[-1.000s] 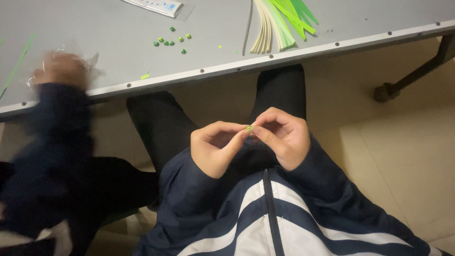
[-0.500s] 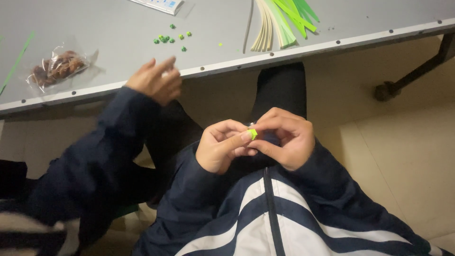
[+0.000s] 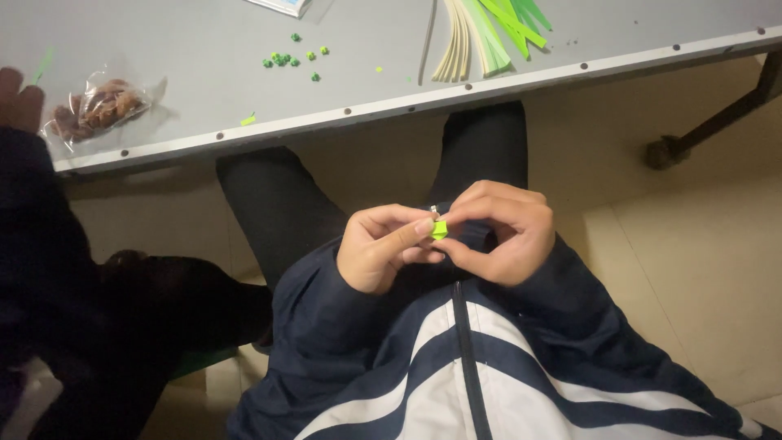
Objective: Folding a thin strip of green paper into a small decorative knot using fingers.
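Observation:
Over my lap, my left hand [image 3: 381, 248] and my right hand [image 3: 501, 231] pinch a small folded piece of bright green paper [image 3: 440, 230] between thumbs and fingertips. Both hands touch it, held close to my dark blue and white jacket. On the grey table [image 3: 195, 122] above lie several tiny green folded pieces [image 3: 292, 59] and a fan of green and cream paper strips [image 3: 482, 33].
A clear plastic bag of brown snacks [image 3: 96, 107] lies at the table's left. Another person in a dark sleeve [image 3: 41, 244] sits at my left, a hand [image 3: 18, 96] by the table edge. A table leg foot [image 3: 668, 151] stands on the tiled floor at right.
The other person's hand has pulled back from the middle of the table edge to the far left. My hands stay together on the green paper piece, which shows more clearly.

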